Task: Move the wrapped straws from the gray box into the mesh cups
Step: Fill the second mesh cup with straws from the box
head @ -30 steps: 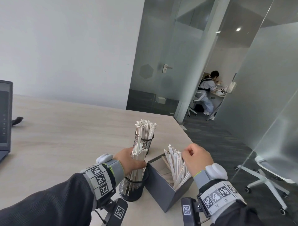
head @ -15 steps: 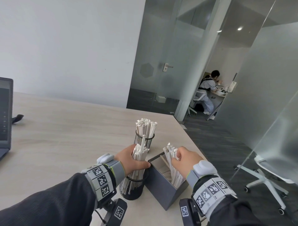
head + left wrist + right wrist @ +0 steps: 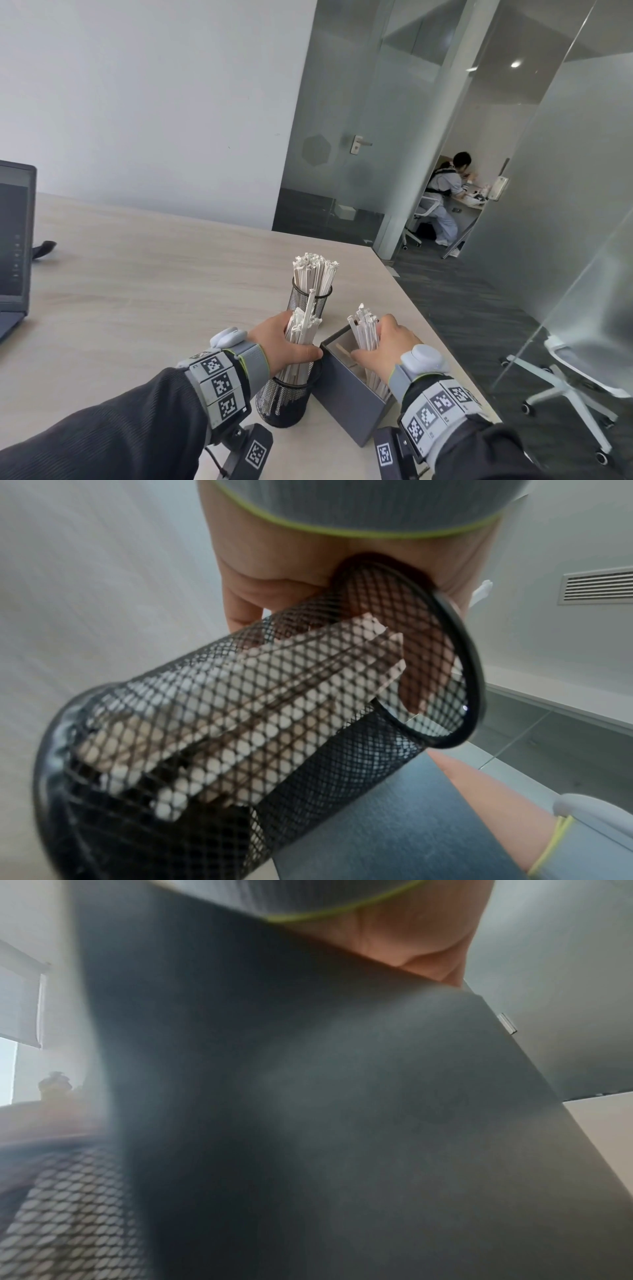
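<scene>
The gray box (image 3: 346, 407) stands near the table's right edge with white wrapped straws (image 3: 363, 329) leaning inside it. My right hand (image 3: 383, 346) reaches into the box, fingers and thumb curled round that bundle. Left of the box stands the near black mesh cup (image 3: 286, 401), and my left hand (image 3: 284, 342) grips the bundle of straws (image 3: 301, 329) rising out of it. Behind it, the far mesh cup (image 3: 310, 303) is packed with straws (image 3: 313, 274). The left wrist view shows the near cup (image 3: 240, 737) from below with straws inside. The box wall (image 3: 342, 1110) fills the right wrist view.
A laptop (image 3: 13, 246) sits open at the table's left edge. The table (image 3: 137, 291) ends just right of the box. Beyond it are an office chair (image 3: 575, 377), glass walls and a person seated in another room (image 3: 445, 202).
My right hand came down from above the box and closed round the straws inside it. My left hand kept its hold on the bundle in the near cup.
</scene>
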The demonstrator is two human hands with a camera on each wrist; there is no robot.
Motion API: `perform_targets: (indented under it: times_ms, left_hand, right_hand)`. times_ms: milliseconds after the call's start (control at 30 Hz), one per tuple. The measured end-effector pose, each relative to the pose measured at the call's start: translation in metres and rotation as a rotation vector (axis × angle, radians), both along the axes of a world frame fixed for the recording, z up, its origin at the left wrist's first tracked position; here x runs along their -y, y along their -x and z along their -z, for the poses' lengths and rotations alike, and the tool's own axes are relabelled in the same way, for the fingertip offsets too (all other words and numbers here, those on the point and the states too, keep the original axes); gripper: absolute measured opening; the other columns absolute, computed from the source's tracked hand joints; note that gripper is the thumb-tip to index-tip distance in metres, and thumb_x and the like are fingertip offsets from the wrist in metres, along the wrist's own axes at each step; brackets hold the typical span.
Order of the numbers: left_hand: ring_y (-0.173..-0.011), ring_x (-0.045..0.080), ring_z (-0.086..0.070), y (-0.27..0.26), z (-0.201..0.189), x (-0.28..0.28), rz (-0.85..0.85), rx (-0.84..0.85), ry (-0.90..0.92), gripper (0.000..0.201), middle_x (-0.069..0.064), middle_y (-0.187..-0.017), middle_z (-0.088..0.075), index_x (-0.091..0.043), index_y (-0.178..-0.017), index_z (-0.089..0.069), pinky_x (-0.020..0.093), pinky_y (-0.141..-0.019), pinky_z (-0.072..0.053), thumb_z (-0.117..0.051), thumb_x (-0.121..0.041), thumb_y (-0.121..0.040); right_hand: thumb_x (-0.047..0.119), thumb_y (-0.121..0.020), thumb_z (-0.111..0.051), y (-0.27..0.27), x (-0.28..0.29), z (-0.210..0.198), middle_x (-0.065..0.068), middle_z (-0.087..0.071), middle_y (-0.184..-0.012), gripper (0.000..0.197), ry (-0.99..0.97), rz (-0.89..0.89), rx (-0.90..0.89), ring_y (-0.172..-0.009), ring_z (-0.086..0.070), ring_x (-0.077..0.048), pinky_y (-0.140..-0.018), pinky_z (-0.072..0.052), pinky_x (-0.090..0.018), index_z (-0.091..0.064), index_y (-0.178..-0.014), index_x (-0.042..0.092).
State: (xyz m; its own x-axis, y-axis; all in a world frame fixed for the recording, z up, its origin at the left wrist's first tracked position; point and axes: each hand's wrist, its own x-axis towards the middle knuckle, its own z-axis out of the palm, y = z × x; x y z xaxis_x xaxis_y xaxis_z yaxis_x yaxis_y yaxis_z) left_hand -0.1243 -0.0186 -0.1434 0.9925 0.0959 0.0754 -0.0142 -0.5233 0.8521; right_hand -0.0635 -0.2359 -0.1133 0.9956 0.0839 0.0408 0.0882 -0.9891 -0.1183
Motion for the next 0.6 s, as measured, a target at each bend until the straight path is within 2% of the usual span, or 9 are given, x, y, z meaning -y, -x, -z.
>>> perform_targets:
  times_ms: [67, 133, 233, 300, 333, 433, 600]
  left_hand:
    - [-0.082, 0.003, -0.064, -0.001, 0.001, -0.001, 0.001, -0.006, 0.005, 0.049, -0.011, -0.089, -0.068, -0.034, -0.106, -0.062, 0.018, -0.065, -0.044, -0.083, -0.050, -0.065]
    - [-0.082, 0.004, -0.064, -0.002, 0.003, -0.001, 0.002, -0.011, 0.009, 0.051, -0.011, -0.089, -0.068, -0.035, -0.105, -0.061, 0.019, -0.065, -0.045, -0.083, -0.052, -0.063]
    - [-0.083, 0.006, -0.065, -0.003, 0.003, -0.002, 0.016, -0.023, 0.001, 0.054, -0.011, -0.090, -0.069, -0.034, -0.104, -0.061, 0.022, -0.069, -0.048, -0.081, -0.056, -0.059]
    - [-0.083, 0.008, -0.066, -0.004, 0.003, -0.002, 0.030, -0.030, -0.003, 0.058, -0.009, -0.089, -0.069, -0.033, -0.102, -0.061, 0.025, -0.073, -0.051, -0.078, -0.060, -0.053]
    - [-0.083, 0.009, -0.066, -0.004, 0.003, -0.002, 0.034, -0.033, -0.007, 0.058, -0.009, -0.088, -0.069, -0.033, -0.100, -0.061, 0.026, -0.074, -0.052, -0.077, -0.060, -0.052]
    - [-0.083, 0.009, -0.065, -0.004, 0.001, -0.002, 0.043, -0.034, -0.021, 0.050, -0.009, -0.088, -0.069, -0.031, -0.099, -0.061, 0.024, -0.071, -0.050, -0.081, -0.053, -0.060]
    - [-0.080, 0.009, -0.064, -0.003, 0.000, -0.001, 0.045, -0.018, -0.033, 0.040, -0.008, -0.085, -0.068, -0.029, -0.095, -0.060, 0.021, -0.066, -0.046, -0.083, -0.046, -0.067]
  right_hand:
    - [0.078, -0.056, -0.066, -0.001, -0.004, 0.006, -0.003, -0.062, -0.104, 0.081, -0.007, 0.006, 0.013, -0.087, -0.062, -0.027, -0.069, -0.045, -0.031, -0.041, -0.108, 0.021]
    - [0.090, -0.046, -0.059, -0.001, -0.007, 0.010, -0.002, -0.061, -0.102, 0.092, 0.028, -0.012, 0.021, -0.087, -0.063, -0.026, -0.077, -0.050, -0.035, -0.036, -0.105, 0.023]
    - [0.108, -0.031, -0.028, -0.001, -0.008, 0.014, -0.001, -0.059, -0.099, 0.113, 0.047, -0.049, 0.066, -0.087, -0.064, -0.028, -0.084, -0.050, -0.044, -0.031, -0.106, 0.023]
    - [0.108, -0.030, -0.015, -0.003, -0.009, 0.015, -0.002, -0.061, -0.100, 0.117, 0.069, -0.059, 0.078, -0.086, -0.064, -0.028, -0.084, -0.050, -0.044, -0.032, -0.108, 0.023]
    - [0.108, -0.031, -0.016, -0.004, -0.011, 0.013, -0.002, -0.062, -0.102, 0.117, 0.085, -0.055, 0.070, -0.087, -0.064, -0.027, -0.084, -0.050, -0.044, -0.033, -0.109, 0.022]
    - [0.103, -0.041, -0.036, -0.004, -0.017, 0.007, 0.002, -0.062, -0.102, 0.105, 0.132, 0.000, 0.043, -0.090, -0.064, -0.025, -0.087, -0.043, -0.044, -0.036, -0.108, 0.022]
    - [0.095, -0.057, -0.040, -0.004, -0.023, 0.001, 0.003, -0.065, -0.105, 0.093, 0.151, 0.059, 0.036, -0.096, -0.065, -0.022, -0.093, -0.034, -0.046, -0.042, -0.111, 0.019]
